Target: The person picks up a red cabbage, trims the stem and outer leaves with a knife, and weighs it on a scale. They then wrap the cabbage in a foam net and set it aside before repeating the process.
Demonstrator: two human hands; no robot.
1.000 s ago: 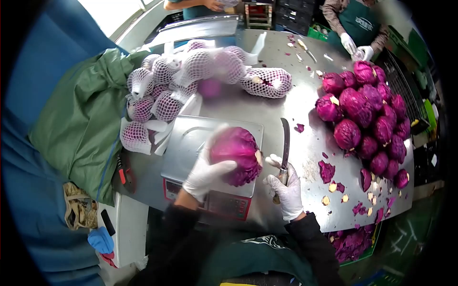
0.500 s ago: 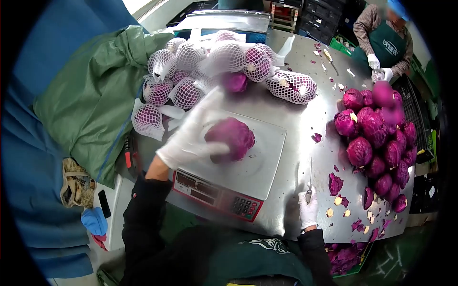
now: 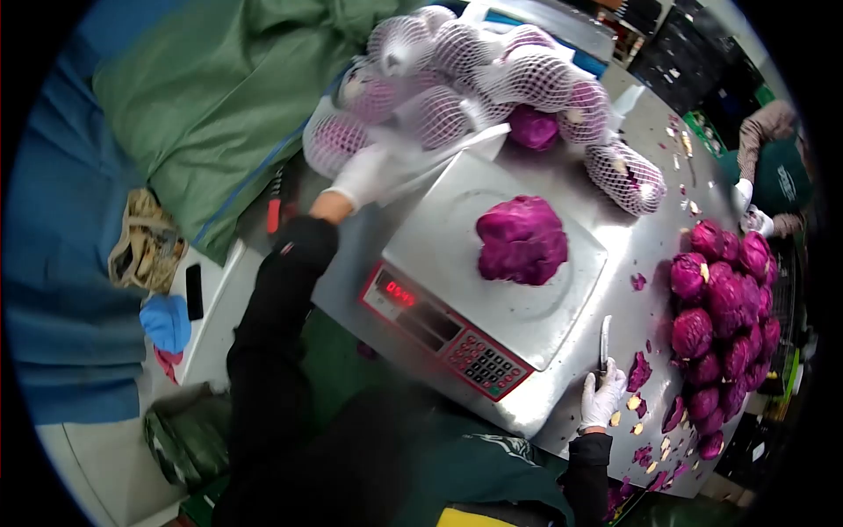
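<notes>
A peeled red cabbage (image 3: 524,241) rests on the metal pan of the digital scale (image 3: 421,230), whose red digits are lit. My left hand (image 3: 362,178), in a white glove, is left of the pan beside the netted cabbages (image 3: 439,116). Its fingers are smeared by motion, and a pale strip (image 3: 457,151), perhaps a foam net sleeve, stretches from it over the pan's far corner. My gloved right hand (image 3: 601,397) is closed around the handle of a small knife (image 3: 605,338), blade pointing away from me, at the right of the scale.
Bare red cabbages (image 3: 724,303) are piled at the table's right, with leaf scraps (image 3: 640,373) near them. One unnetted cabbage (image 3: 534,128) lies among the netted ones. A green sheet (image 3: 219,97) covers the left side. A co-worker (image 3: 777,171) stands at the far right.
My left hand has left the cabbage on the scale and moved left toward the netted ones. The scale display is now lit. The view has turned; my right hand still holds the knife.
</notes>
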